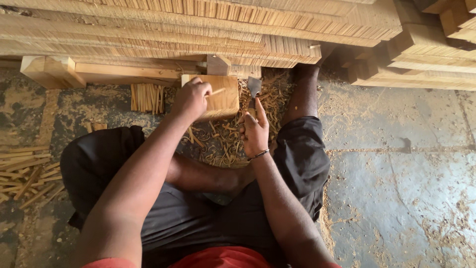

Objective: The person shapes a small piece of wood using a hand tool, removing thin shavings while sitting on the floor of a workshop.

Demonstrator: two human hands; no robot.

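I sit cross-legged on the floor in black shorts. My left hand (191, 98) pinches a thin wooden stick (216, 92) and holds it against the top of a square wooden block (223, 101). My right hand (255, 131), with a metal bracelet at the wrist, grips a chisel-like tool whose flat grey blade (254, 87) points up beside the block's right edge. A heap of curled wood shavings (225, 146) lies under and around both hands.
Long stacks of thin wooden slats (198, 30) run across the top. More wooden blocks (431, 54) are stacked at upper right. A bundle of short sticks (147, 98) stands left of the block; loose sticks (25, 171) lie at far left. Dusty concrete floor (406, 188) spreads right.
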